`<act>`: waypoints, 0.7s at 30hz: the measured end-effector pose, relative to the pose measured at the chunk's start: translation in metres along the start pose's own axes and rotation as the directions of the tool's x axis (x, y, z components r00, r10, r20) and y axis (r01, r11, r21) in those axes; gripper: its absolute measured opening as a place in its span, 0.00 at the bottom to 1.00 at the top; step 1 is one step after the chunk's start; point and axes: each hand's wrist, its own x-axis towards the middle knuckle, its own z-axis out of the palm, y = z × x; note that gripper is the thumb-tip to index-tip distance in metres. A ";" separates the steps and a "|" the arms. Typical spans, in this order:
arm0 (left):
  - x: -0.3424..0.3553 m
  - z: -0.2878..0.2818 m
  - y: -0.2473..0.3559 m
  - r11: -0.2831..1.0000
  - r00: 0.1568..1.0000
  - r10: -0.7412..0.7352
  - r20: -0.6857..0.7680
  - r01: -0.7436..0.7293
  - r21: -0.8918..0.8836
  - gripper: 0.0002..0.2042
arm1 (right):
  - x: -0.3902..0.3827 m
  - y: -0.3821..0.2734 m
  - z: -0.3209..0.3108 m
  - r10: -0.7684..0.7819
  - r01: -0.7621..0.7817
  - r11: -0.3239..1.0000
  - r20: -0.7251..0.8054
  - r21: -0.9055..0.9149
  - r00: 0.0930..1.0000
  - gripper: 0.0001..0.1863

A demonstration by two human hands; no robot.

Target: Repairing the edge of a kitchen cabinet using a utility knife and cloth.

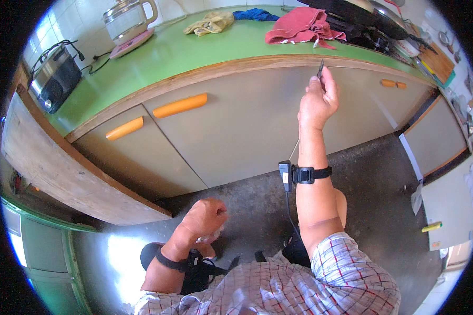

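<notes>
My right hand (pixel 319 97) is raised in front of the counter's wooden edge, fingers closed on a thin dark object (pixel 320 68) too small to identify. Just beyond it on the green counter lies a pink cloth (pixel 294 26). A device with a cable (pixel 285 176) is strapped to my right forearm. My left hand (pixel 205 216) is curled low near my body, below the cabinet doors (pixel 215 142); whether it holds anything is hidden.
The counter (pixel 210 52) bears a steel appliance (pixel 55 79), glass kettle (pixel 123 23), yellow cloth (pixel 207 23), blue cloth (pixel 255 14) and dark pans (pixel 368 18). A wooden panel (pixel 68 168) stands at left, a green door (pixel 42 262) behind it. A white cabinet (pixel 446 205) stands at right.
</notes>
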 end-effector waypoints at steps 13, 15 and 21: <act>-0.002 0.003 0.016 0.997 0.997 0.079 0.002 -0.079 -0.019 0.10 | -0.021 -0.022 0.022 -0.438 0.495 0.841 0.262 -0.218 0.860 0.19; -0.001 0.007 0.011 0.999 0.997 0.049 0.064 -0.049 -0.011 0.10 | -0.055 -0.046 0.036 -0.473 0.547 0.834 0.411 -0.077 0.779 0.20; 0.006 0.015 0.012 0.991 0.991 0.130 0.012 -0.130 0.005 0.10 | -0.008 -0.023 0.015 -0.288 0.300 0.936 0.091 -0.185 0.953 0.20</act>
